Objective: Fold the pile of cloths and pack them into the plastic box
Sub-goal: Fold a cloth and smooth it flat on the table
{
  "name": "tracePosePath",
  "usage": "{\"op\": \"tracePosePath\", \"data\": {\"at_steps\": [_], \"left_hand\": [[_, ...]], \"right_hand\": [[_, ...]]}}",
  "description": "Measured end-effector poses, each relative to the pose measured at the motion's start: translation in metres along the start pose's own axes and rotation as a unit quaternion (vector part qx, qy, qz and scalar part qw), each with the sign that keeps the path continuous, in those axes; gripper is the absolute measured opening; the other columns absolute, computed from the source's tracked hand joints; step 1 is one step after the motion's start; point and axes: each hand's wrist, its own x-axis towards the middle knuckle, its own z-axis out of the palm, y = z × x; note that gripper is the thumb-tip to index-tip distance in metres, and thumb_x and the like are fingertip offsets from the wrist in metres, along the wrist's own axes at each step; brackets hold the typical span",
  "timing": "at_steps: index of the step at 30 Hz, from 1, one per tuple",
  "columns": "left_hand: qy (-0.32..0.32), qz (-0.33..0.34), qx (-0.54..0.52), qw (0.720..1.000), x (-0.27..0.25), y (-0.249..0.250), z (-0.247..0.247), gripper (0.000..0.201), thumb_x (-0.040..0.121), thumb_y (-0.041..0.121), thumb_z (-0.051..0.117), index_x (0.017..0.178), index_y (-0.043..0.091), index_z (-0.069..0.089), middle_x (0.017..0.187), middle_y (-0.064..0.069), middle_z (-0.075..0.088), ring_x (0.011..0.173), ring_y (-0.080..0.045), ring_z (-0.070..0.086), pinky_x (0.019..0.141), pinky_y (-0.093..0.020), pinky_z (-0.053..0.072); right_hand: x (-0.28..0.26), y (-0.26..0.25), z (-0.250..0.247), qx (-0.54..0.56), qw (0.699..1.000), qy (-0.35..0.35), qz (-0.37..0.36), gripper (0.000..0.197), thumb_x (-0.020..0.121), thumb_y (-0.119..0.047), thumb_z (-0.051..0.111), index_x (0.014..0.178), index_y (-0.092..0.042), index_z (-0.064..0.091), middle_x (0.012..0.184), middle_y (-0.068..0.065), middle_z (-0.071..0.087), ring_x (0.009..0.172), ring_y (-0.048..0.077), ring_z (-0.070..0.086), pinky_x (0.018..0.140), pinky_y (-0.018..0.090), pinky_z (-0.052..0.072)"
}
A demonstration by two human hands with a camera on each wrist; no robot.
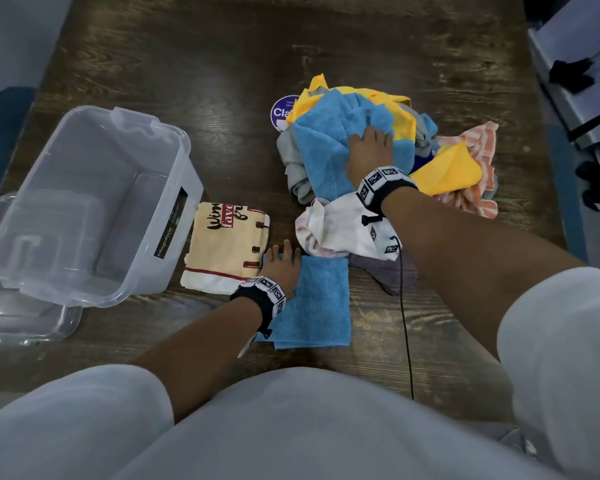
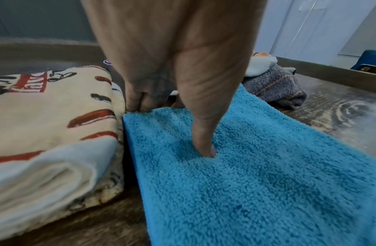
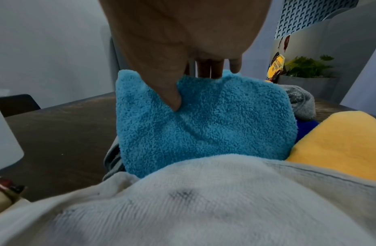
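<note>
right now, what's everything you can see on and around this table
table: one, dark wood
plastic box: one, clear, left, empty
lid: one, clear, near-left by the box
printed cloth: one, cream, red and black, folded, right of box
folded blue cloth: one, beside printed cloth
cloth pile: one, blue, yellow, grey, white, orange, centre-right
sticker: one, purple, behind pile
left hand: presses folded blue cloth
right hand: grips top blue cloth of pile

I read this as an office or shared workroom, not a home: a dark wood-grain table [image 1: 187, 57], plain pale walls [image 3: 46, 41], a printed poster [image 3: 276, 66] and potted plant [image 3: 309, 66] far right, and grey metal framing [image 1: 575, 109] beside the table.
</note>
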Motion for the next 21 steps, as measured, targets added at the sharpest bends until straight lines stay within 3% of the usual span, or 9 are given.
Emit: {"op": "tracePosePath", "data": {"at_steps": [4, 6, 8, 10, 12, 14, 16, 19, 21], "left_hand": [[0.007, -0.002, -0.011, 1.0, 0.0, 0.001, -0.001, 0.109, 0.088, 0.041, 0.073, 0.159, 0.006, -0.002, 0.163, -0.026, -0.006, 0.149, -0.048, 0.01, 0.123, -0.054, 0.013], [0.012, 0.003, -0.017, 1.0, -0.001, -0.002, -0.003, 0.11, 0.087, 0.042, 0.074, 0.159, 0.006, -0.001, 0.164, -0.026, -0.005, 0.149, -0.048, 0.012, 0.123, -0.054, 0.013], [0.023, 0.011, -0.01, 1.0, -0.004, -0.004, -0.005, 0.112, 0.084, 0.046, 0.076, 0.159, 0.007, 0.002, 0.164, -0.026, -0.001, 0.148, -0.047, 0.016, 0.122, -0.054, 0.014], [0.016, 0.012, -0.012, 1.0, -0.005, -0.008, -0.009, 0.11, 0.082, 0.051, 0.075, 0.159, 0.01, 0.008, 0.164, -0.023, 0.004, 0.147, -0.044, 0.021, 0.12, -0.057, 0.016], [-0.003, 0.011, -0.06, 0.998, -0.003, -0.014, -0.018, 0.096, 0.082, 0.05, 0.075, 0.155, 0.014, 0.024, 0.16, -0.02, 0.019, 0.143, -0.04, 0.032, 0.118, -0.059, 0.022], [-0.013, 0.025, -0.116, 0.993, -0.005, -0.021, -0.035, 0.067, 0.085, 0.043, 0.073, 0.14, 0.013, 0.048, 0.145, -0.017, 0.045, 0.128, -0.036, 0.05, 0.108, -0.052, 0.041], [0.032, 0.028, -0.162, 0.986, -0.008, -0.024, -0.055, 0.046, 0.092, 0.038, 0.065, 0.129, 0.012, 0.059, 0.131, -0.015, 0.06, 0.118, -0.035, 0.058, 0.098, -0.046, 0.05], [0.152, -0.003, -0.302, 0.941, -0.013, -0.029, -0.084, 0.044, 0.093, 0.043, 0.062, 0.127, 0.017, 0.053, 0.122, -0.014, 0.064, 0.114, -0.037, 0.061, 0.095, -0.048, 0.05], [0.251, 0.022, -0.438, 0.863, -0.024, -0.027, -0.102, 0.06, 0.086, 0.04, 0.072, 0.134, 0.02, 0.041, 0.123, -0.01, 0.062, 0.111, -0.03, 0.062, 0.091, -0.042, 0.052]], "right_hand": [[-0.008, 0.0, -0.011, 0.026, 0.999, 0.023, -0.026, 0.039, 0.094, -0.019, 0.054, 0.132, -0.008, 0.051, 0.132, 0.018, 0.052, 0.128, 0.04, 0.045, 0.12, 0.055, 0.016], [-0.016, 0.003, -0.022, 0.071, 0.996, 0.035, -0.03, 0.033, 0.095, -0.018, 0.051, 0.127, -0.009, 0.052, 0.119, 0.014, 0.062, 0.117, 0.036, 0.055, 0.118, 0.052, 0.022], [-0.026, 0.008, -0.038, 0.133, 0.99, 0.043, -0.022, 0.028, 0.096, -0.018, 0.048, 0.123, -0.01, 0.05, 0.106, 0.014, 0.066, 0.102, 0.038, 0.062, 0.1, 0.045, 0.041], [-0.04, 0.014, -0.06, 0.19, 0.98, 0.053, -0.014, 0.028, 0.098, -0.019, 0.046, 0.124, -0.01, 0.047, 0.1, 0.015, 0.062, 0.093, 0.038, 0.061, 0.072, 0.038, 0.041], [-0.05, 0.018, -0.083, 0.216, 0.973, 0.081, -0.016, 0.029, 0.098, -0.02, 0.046, 0.125, -0.008, 0.046, 0.1, 0.016, 0.062, 0.092, 0.037, 0.06, 0.068, 0.036, 0.035], [-0.061, 0.018, -0.107, 0.24, 0.963, 0.123, -0.018, 0.026, 0.097, -0.021, 0.047, 0.12, -0.009, 0.046, 0.098, 0.018, 0.063, 0.09, 0.038, 0.059, 0.069, 0.036, 0.034], [-0.07, 0.017, -0.129, 0.301, 0.939, 0.167, -0.021, 0.017, 0.093, -0.02, 0.047, 0.108, -0.013, 0.046, 0.087, 0.013, 0.059, 0.082, 0.035, 0.057, 0.068, 0.037, 0.037], [-0.087, 0.01, -0.158, 0.412, 0.884, 0.219, -0.033, 0.009, 0.089, -0.014, 0.049, 0.092, -0.016, 0.041, 0.074, 0.003, 0.05, 0.067, 0.022, 0.049, 0.064, 0.036, 0.037], [-0.098, 0.006, -0.172, 0.463, 0.854, 0.237, -0.03, 0.011, 0.088, -0.012, 0.048, 0.087, -0.016, 0.039, 0.069, -0.006, 0.041, 0.061, 0.011, 0.038, 0.061, 0.033, 0.034]]}}
